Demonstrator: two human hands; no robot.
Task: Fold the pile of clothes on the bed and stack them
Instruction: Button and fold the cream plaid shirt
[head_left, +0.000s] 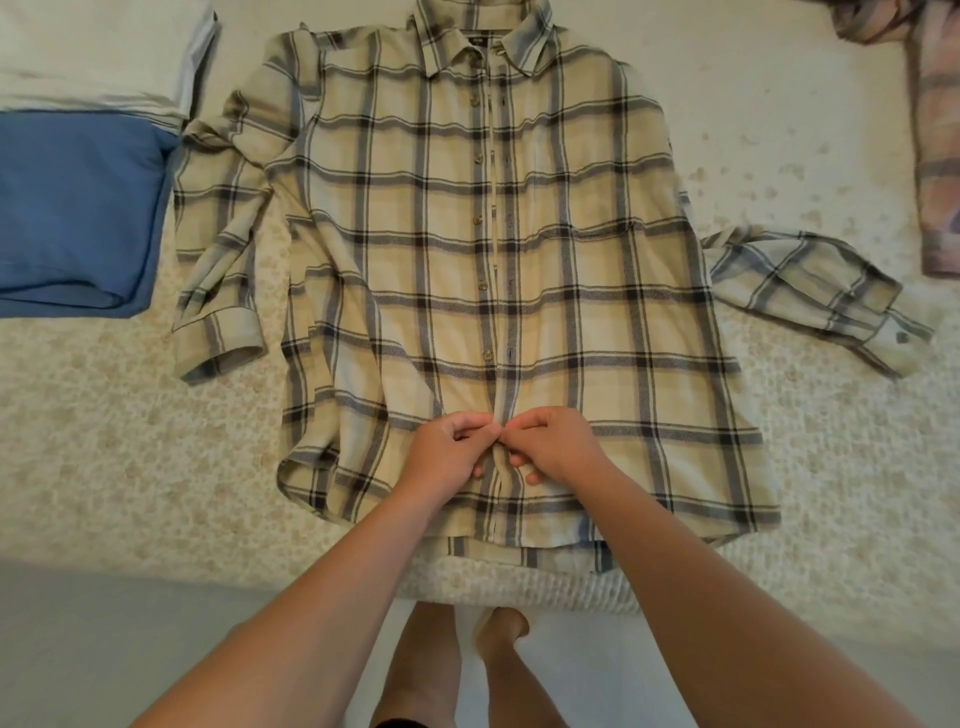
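A plaid shirt (498, 291) lies flat on the bed (104, 441), front up, collar far from the person and hem near the bed's edge; its sleeves stick out to both sides (the right one reaches farther out). The two hands meet at the middle strip of the shirt, low down near the hem; the left hand (449, 449) pinches the cloth there with curled fingers; the right hand (553, 444) pinches it too, just beside the left, and the fingertips touch. The buttons (487, 356) above the hands look undone, and the two front edges lie side by side.

A blue folded cloth (72, 218) sits on the bed at the left, touching a white folded cloth (93, 52) behind it; a pink striped cloth (935, 156) lies at the far right, well apart from the shirt; the person's bare feet (498, 634) show below the bed's edge.
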